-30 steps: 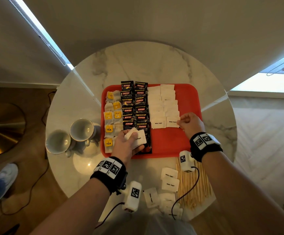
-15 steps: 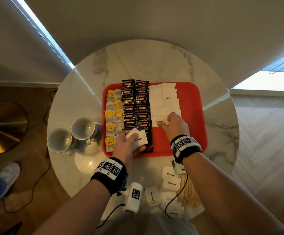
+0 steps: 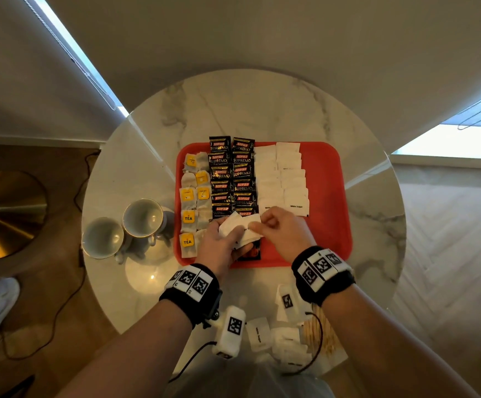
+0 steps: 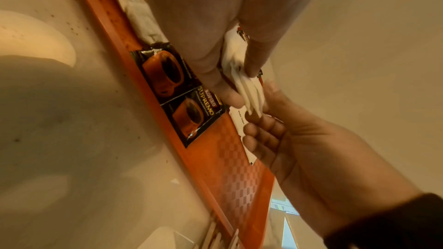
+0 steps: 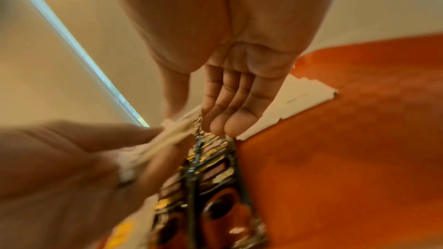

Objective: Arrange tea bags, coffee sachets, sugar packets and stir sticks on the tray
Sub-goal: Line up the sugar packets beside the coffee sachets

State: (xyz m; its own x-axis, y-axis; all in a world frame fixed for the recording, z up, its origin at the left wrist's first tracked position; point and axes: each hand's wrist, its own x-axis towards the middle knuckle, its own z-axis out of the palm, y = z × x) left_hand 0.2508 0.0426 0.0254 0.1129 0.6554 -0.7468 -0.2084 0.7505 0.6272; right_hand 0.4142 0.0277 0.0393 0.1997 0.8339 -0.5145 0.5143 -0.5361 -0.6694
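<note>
Right hand (image 3: 283, 231) now at left hand's (image 3: 219, 245) packets (image 3: 239, 229)

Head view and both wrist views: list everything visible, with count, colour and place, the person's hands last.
Table: one, round, white marble.
Tray: one, red, mid-table.
Tea bags: two columns, yellow tags, tray's left side.
Coffee sachets: two columns, black, right of the tea.
Sugar packets: two columns, white, right of the coffee; more loose on the table's near edge.
Stir sticks: a bundle, wooden, near edge, off the tray.
Cups: two, pale, left of the tray.
Left hand: holds a small stack of sugar packets.
Right hand: pinches that stack's edge.
</note>
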